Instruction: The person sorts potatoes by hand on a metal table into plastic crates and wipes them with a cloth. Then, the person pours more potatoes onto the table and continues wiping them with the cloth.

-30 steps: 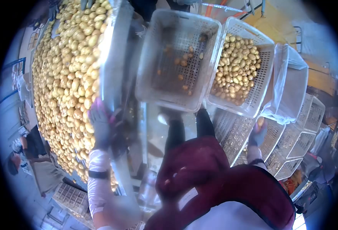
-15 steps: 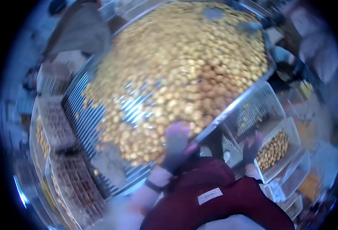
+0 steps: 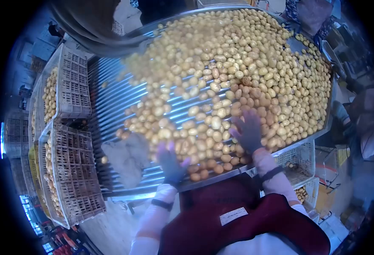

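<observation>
Many yellowish, potato-like round items [image 3: 221, 59] lie spread over a metal roller table [image 3: 114, 100]. My left hand [image 3: 170, 163], in a dark glove with lighter fingertips, rests at the near edge among them, fingers apart, beside a grey cloth-like piece [image 3: 127, 159]. My right hand [image 3: 249, 131], gloved too, reaches farther in, fingers spread over a browner cluster [image 3: 249, 95]. Neither hand is seen gripping an item.
Plastic crates [image 3: 74, 170] filled with similar items stand along the left side. White crates [image 3: 299, 159] stand below the right edge. A co-worker in dark clothing [image 3: 89, 21] leans over at the far left; other people stand at the far right.
My right hand has moved from above the right-hand crates onto the items on the table. My left hand sits farther left. The view has turned, and the co-worker at far left appears closer.
</observation>
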Motion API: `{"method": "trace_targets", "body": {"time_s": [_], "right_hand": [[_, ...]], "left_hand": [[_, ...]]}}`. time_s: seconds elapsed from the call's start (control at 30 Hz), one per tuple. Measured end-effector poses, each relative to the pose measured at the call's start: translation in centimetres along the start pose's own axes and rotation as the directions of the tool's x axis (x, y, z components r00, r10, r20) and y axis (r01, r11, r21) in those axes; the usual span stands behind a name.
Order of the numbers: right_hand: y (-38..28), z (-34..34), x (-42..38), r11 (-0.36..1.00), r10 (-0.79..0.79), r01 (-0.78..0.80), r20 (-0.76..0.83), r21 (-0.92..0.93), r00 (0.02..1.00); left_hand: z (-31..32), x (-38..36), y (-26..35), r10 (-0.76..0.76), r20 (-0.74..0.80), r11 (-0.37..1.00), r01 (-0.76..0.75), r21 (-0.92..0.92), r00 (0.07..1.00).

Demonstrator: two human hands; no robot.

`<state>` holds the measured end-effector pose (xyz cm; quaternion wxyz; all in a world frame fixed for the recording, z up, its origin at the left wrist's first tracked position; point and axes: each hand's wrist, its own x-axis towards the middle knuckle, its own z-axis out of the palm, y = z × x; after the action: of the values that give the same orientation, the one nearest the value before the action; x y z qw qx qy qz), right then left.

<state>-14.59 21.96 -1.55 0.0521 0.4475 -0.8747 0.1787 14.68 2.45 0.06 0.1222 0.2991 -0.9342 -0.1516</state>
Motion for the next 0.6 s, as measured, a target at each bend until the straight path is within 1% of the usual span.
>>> {"method": "trace_targets", "body": {"time_s": [0.1,0.2,0.27,0.3,0.33,0.43,0.47,0.5,0.53,0.57,0.6], "right_hand": [[5.5,-1.3,0.9,0.994,0.01,-0.009,0.003,-0.111,1.0],[11.0,-1.6,2.5,0.947,0.111,-0.087,0.06,-0.31,0.992],[14.3,-1.1,4.0,0.926,0.102,-0.101,-0.016,-0.364,0.995],[16.0,-0.4,5.0,0.916,0.094,-0.11,-0.058,-0.386,0.994],[18.0,0.8,5.9,0.928,0.086,-0.127,-0.129,-0.351,0.988],[17.4,-0.5,8.2,0.907,0.224,-0.241,-0.089,-0.346,0.971],[15.1,-1.5,8.8,0.872,0.282,-0.303,-0.112,-0.385,0.953],[13.5,-1.3,8.7,0.972,0.063,-0.11,-0.223,-0.208,0.973],[11.8,-1.1,8.2,0.992,-0.125,0.116,-0.365,-0.047,0.923],[8.8,-1.7,7.1,0.974,-0.191,0.19,0.003,0.122,0.981],[5.6,-3.3,6.0,0.905,-0.328,0.226,0.25,0.361,0.911]], "left_hand": [[1.5,2.6,1.4,0.042,0.028,0.999,-0.043,0.03,0.999],[3.0,3.0,3.3,0.052,0.064,0.996,-0.056,0.069,0.997],[2.9,3.3,5.3,0.031,0.084,0.995,-0.039,0.097,0.996],[3.3,3.1,5.8,0.012,0.063,0.995,-0.018,0.097,0.998],[3.9,3.0,6.0,-0.006,0.038,0.995,0.003,0.099,0.999],[4.1,2.8,6.9,-0.034,-0.046,0.996,0.037,0.077,0.998],[4.0,2.4,6.9,-0.041,-0.069,0.997,0.046,0.064,0.997],[4.3,1.8,6.2,-0.048,-0.075,0.984,0.061,0.169,0.996],[4.8,1.0,4.6,-0.053,-0.077,0.959,0.073,0.274,0.996],[5.4,0.1,3.1,-0.056,-0.078,0.923,0.081,0.377,0.995],[6.0,-0.8,1.7,-0.176,-0.091,0.924,0.196,0.328,0.98]]}}
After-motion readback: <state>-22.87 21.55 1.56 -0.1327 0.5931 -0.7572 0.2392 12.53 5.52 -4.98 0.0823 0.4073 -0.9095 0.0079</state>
